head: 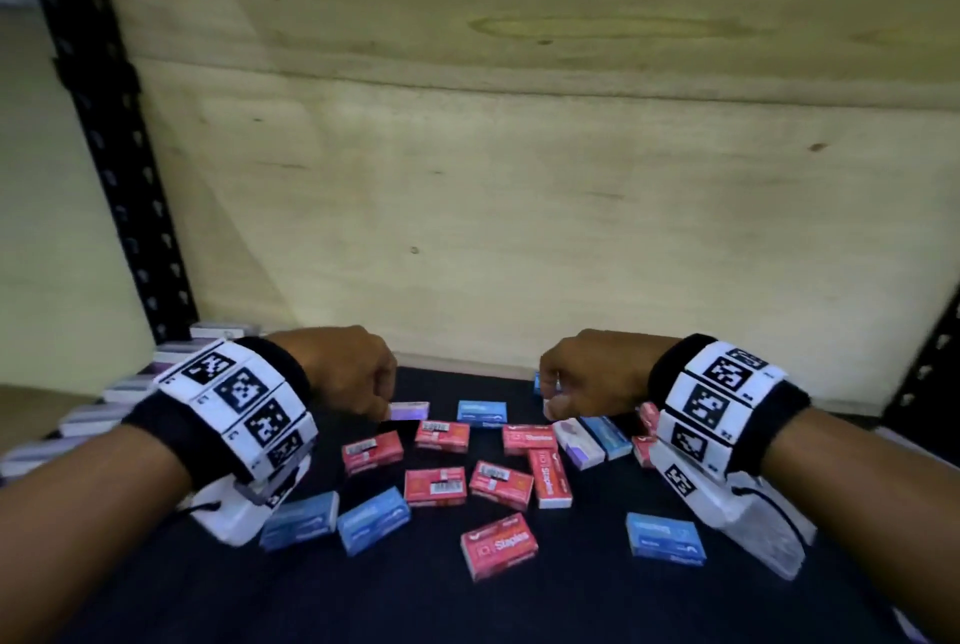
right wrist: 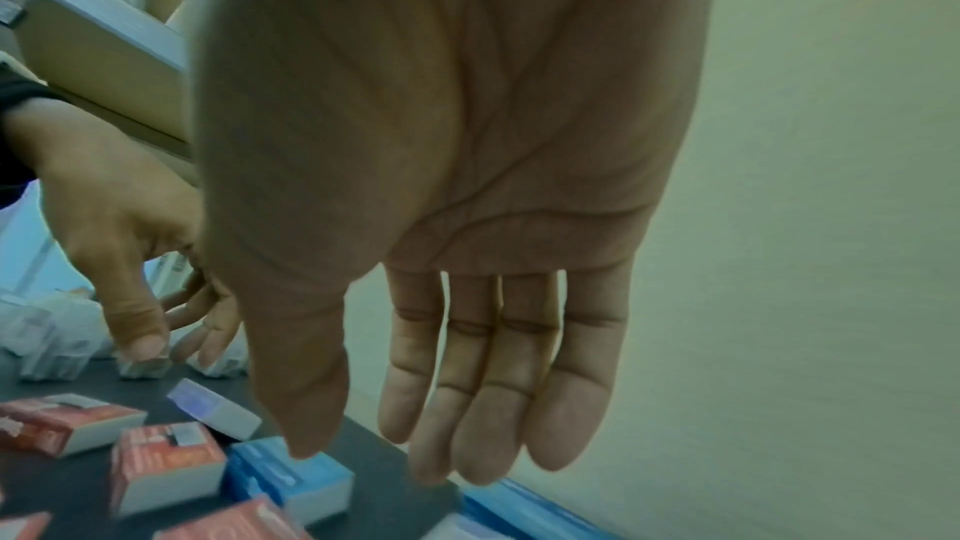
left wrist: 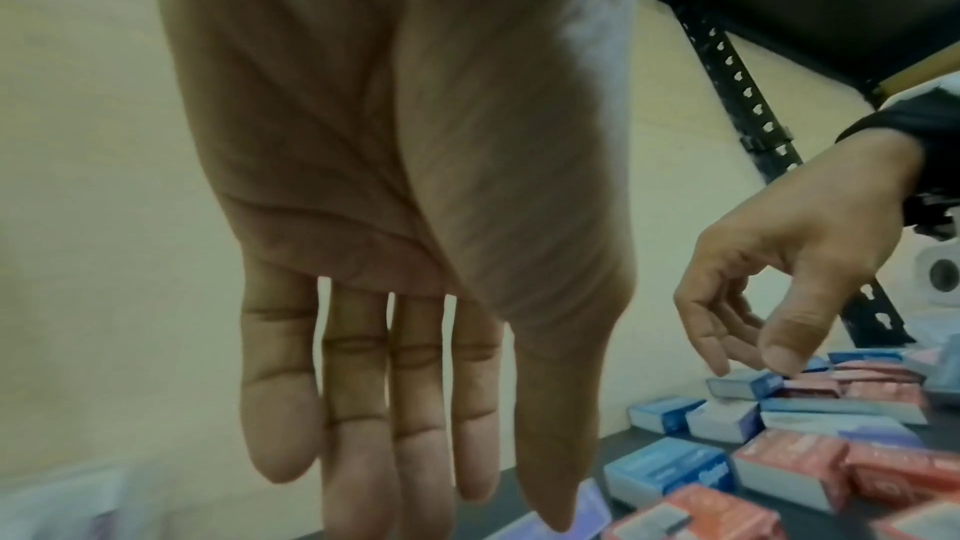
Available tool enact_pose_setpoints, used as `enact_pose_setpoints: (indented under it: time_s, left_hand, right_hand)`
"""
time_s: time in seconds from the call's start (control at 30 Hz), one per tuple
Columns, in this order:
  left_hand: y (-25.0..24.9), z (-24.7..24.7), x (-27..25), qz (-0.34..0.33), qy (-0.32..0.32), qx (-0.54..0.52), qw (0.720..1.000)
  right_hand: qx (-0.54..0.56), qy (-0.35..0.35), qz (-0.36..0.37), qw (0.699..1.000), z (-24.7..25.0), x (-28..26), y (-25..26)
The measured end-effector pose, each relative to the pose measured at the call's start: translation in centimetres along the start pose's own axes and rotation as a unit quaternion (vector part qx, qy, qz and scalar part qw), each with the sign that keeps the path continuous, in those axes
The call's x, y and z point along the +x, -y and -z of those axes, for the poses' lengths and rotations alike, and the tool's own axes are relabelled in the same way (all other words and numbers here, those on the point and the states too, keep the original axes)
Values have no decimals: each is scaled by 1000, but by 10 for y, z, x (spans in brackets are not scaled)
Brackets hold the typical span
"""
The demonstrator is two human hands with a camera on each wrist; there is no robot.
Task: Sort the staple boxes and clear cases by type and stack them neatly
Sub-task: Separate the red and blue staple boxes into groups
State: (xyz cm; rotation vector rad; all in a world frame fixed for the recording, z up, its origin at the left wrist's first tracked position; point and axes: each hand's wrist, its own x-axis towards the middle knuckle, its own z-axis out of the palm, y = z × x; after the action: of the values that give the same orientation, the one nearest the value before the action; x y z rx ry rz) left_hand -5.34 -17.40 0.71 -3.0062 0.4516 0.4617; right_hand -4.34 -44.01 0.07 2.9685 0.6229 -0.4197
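Mostly unsorted: red boxes (head: 441, 486) and blue boxes (head: 373, 520) lie scattered on the dark mat (head: 571, 591), though clear cases (head: 130, 391) line its left edge. Both the left hand (head: 353, 373) and right hand (head: 582, 376) hover empty; only the wrist views show their relaxed, straight fingers.

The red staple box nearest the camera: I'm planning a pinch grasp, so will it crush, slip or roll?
The red staple box looks like stiff printed card, so probably firm. Lying flat on the dark mat, it likely slides, not rolls.
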Motion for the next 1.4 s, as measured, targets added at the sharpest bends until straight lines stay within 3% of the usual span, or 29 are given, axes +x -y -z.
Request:
enact_pose_setpoints:
  time_s: [0.33,0.67,0.87,1.07,1.4]
  left_hand:
    - [24,-19,-9,4,45,-31,999]
    - [25,-28,-10,-9,58,-32,998]
    - [23,-31,-7,-11,51,-16,999]
    - [10,-26,5,-2,64,10,998]
    - [-3,-25,12,14,5,87,996]
  right_hand:
    - [-1,29,89,996,16,79,85]
    - [-56,70,96,991,9,98,113]
    - [-20,33,58,998,20,69,68]
    - [-31,29,-67,997,19,12,-17]
    - [-50,41,-273,960,-10,-71,-117]
